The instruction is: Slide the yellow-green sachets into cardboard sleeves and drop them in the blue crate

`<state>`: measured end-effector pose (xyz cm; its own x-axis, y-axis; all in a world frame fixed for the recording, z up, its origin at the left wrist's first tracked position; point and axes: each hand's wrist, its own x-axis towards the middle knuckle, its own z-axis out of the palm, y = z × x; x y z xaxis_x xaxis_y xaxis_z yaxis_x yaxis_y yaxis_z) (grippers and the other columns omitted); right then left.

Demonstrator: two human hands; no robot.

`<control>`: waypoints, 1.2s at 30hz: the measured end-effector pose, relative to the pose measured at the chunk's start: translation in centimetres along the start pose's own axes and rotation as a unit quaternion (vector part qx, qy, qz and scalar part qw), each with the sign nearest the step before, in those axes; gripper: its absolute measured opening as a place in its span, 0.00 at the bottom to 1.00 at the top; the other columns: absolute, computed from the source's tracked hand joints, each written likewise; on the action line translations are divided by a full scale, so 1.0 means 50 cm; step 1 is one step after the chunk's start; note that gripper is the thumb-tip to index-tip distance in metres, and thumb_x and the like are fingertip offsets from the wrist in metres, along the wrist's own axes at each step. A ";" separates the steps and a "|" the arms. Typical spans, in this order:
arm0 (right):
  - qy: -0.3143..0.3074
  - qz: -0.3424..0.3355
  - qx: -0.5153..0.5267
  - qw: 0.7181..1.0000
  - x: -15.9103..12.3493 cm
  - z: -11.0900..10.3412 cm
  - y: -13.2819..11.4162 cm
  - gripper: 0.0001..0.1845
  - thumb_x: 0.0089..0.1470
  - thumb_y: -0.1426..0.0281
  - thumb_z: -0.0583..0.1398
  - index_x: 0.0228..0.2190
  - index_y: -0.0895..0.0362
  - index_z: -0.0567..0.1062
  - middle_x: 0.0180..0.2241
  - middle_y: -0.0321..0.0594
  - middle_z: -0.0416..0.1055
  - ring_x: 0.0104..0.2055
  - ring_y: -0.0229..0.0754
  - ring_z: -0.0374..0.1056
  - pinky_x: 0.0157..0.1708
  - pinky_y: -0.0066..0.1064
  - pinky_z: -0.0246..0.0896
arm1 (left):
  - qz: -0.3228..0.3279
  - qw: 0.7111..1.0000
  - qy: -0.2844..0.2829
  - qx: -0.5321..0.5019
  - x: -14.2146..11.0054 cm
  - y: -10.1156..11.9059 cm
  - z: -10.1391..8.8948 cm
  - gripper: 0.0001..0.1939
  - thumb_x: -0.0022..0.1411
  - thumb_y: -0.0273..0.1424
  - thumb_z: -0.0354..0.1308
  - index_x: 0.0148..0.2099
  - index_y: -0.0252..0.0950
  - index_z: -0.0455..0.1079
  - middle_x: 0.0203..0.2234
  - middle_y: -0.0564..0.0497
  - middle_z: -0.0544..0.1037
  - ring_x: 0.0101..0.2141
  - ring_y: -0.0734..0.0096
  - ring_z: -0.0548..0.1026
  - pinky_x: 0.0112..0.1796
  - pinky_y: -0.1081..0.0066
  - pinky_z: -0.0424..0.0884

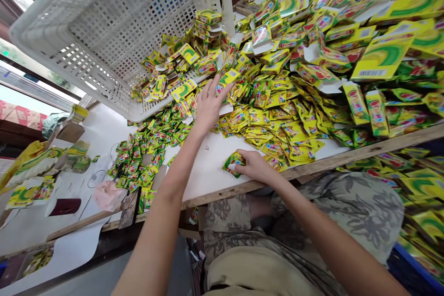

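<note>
My left hand (207,108) reaches over the near edge of the heap, its fingers stretched out and the thumb spread. Under the thumb and fingers is a small yellow-green carton (227,81); I cannot tell how firmly they touch it. My right hand (255,165) is closed round a green-and-yellow sachet (233,164) at the table's front edge, thumb on top. Whether more than one sachet is in it is hidden. Loose yellow sachets (298,134) lie piled just beyond my right hand, and small green sachets (142,159) lie to the left.
A white perforated plastic crate (100,32) lies tipped toward me, small cartons spilling from it. Open-ended cartons (355,101) and larger flat packs (385,55) cover the right side. A wooden rail (322,162) edges the white table (204,166). More packs fill a blue bin (416,263) at lower right.
</note>
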<state>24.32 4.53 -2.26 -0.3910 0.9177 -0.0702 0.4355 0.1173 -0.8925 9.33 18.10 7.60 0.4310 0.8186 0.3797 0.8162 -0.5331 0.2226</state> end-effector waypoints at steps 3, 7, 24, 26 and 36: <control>0.007 0.002 -0.005 1.000 0.000 -0.002 0.002 0.11 0.46 0.62 0.61 0.23 0.55 0.66 0.20 0.31 0.60 0.24 0.36 0.56 0.26 0.28 0.46 | 0.072 0.990 -0.077 0.095 0.073 -0.025 -0.005 0.21 0.60 0.23 0.53 0.54 0.44 0.68 0.66 0.46 0.57 0.68 0.52 0.46 0.64 0.45 0.42; 0.020 -0.012 0.024 0.999 0.000 0.001 0.008 0.11 0.46 0.61 0.61 0.25 0.55 0.68 0.21 0.32 0.63 0.25 0.36 0.57 0.26 0.28 0.50 | 0.110 0.986 -0.069 0.108 0.064 -0.020 -0.028 0.21 0.55 0.24 0.59 0.52 0.39 0.67 0.61 0.42 0.65 0.65 0.50 0.54 0.65 0.48 0.43; 0.250 -0.099 -0.014 0.963 0.002 -0.064 -0.079 0.16 0.53 0.60 0.59 0.40 0.58 0.70 0.32 0.42 0.73 0.32 0.44 0.68 0.33 0.33 0.60 | -0.279 0.913 0.004 -0.297 -0.335 0.140 0.073 0.24 0.51 0.34 0.66 0.46 0.39 0.59 0.34 0.51 0.75 0.35 0.66 0.75 0.37 0.69 0.69; 0.199 -0.090 -0.134 0.967 0.004 -0.074 -0.084 0.15 0.55 0.61 0.57 0.40 0.59 0.71 0.32 0.44 0.73 0.33 0.45 0.68 0.33 0.33 0.57 | -0.293 0.914 0.011 -0.281 -0.335 0.149 0.072 0.22 0.50 0.33 0.66 0.45 0.39 0.60 0.34 0.52 0.75 0.34 0.67 0.75 0.36 0.69 0.69; -0.032 -0.027 -0.374 0.927 0.014 -0.120 -0.139 0.12 0.53 0.68 0.59 0.40 0.60 0.73 0.40 0.52 0.71 0.39 0.50 0.69 0.33 0.33 0.53 | -0.265 0.940 0.002 -0.215 -0.347 0.168 0.089 0.21 0.52 0.33 0.63 0.45 0.40 0.58 0.35 0.50 0.74 0.35 0.64 0.74 0.36 0.67 0.69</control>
<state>25.91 6.62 6.56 -0.4651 0.8814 -0.0823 0.8448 0.4141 -0.3390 10.42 0.35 -1.12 0.0068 0.9932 0.1162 0.6846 -0.0894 0.7234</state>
